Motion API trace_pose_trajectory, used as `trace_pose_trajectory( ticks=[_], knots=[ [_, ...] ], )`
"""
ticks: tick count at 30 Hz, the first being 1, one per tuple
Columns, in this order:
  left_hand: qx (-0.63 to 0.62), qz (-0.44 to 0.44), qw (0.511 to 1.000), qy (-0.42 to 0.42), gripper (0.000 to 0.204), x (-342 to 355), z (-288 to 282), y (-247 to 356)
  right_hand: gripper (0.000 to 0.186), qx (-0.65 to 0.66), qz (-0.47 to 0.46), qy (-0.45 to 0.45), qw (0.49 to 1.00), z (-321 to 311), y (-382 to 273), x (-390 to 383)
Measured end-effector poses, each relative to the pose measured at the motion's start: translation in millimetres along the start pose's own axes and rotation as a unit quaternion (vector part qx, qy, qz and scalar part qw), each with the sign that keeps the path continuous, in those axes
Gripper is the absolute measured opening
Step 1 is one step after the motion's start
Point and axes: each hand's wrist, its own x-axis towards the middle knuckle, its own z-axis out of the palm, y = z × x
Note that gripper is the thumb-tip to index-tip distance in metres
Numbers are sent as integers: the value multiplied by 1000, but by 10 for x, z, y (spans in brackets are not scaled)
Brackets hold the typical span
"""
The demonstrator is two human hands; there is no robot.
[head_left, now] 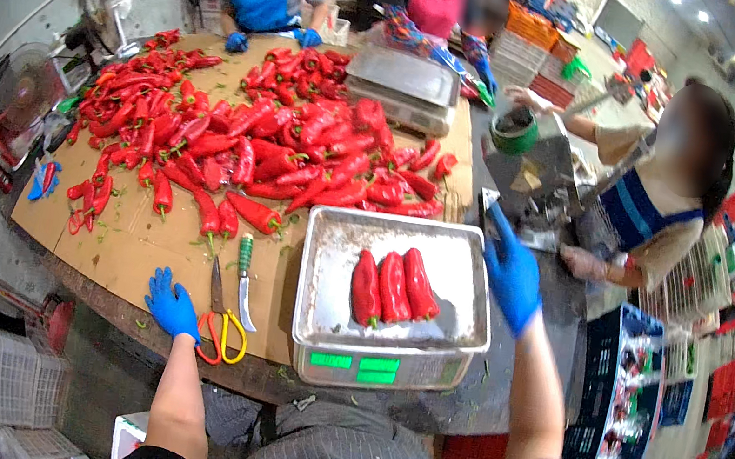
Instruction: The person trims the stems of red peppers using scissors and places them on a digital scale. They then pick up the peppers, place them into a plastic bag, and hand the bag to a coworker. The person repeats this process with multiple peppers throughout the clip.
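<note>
My left hand (pixel 173 303), in a blue glove, rests on the cardboard-covered table with its fingers spread and nothing in them. Beside it lie scissors (pixel 234 338) with red and yellow handles, and a curved knife (pixel 245 255) with a green handle. Three red peppers (pixel 396 285) lie side by side in the metal pan (pixel 317 293) of a scale (pixel 423 371) with green displays. My right hand (pixel 512 273), also blue-gloved, reaches past the scale's right side. Its fingers are stretched toward a small white-edged item (pixel 488 200); whether they touch it is unclear.
A large heap of red peppers (pixel 248 142) covers the far part of the table. Another scale (pixel 404 84) stands behind it. Two people work across the table. At right, a person (pixel 643 207) sits by a device with a green tape roll (pixel 514 136). Blue crates (pixel 611 405) stand right.
</note>
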Motion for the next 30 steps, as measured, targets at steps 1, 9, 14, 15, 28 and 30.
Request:
trace_pose_trajectory(
  ticks=[1, 9, 14, 15, 28, 30],
  knots=[
    [-6, 7, 1000, 1, 38, -11, 37, 0, 56, -70, -82, -6, 994, 23, -56, 388],
    [-29, -5, 1000, 5, 39, -22, -36, 86, 61, -216, -112, -97, 965, 273, -1069, 2219],
    [-51, 1, 999, 16, 40, -52, -38, 77, 54, -157, -185, -73, 967, 348, -1170, 2433],
    [-57, 1, 998, 18, 40, -28, -43, 105, 49, -153, -193, -106, 963, 391, -1120, 2347],
    [-76, 23, 995, 59, 38, -19, 17, 54, 99, -197, -86, -154, 964, 916, -791, -625],
    [-83, 25, 995, 47, 38, -33, 6, 58, 102, -193, -43, -138, 971, 891, -852, -738]
  ],
)
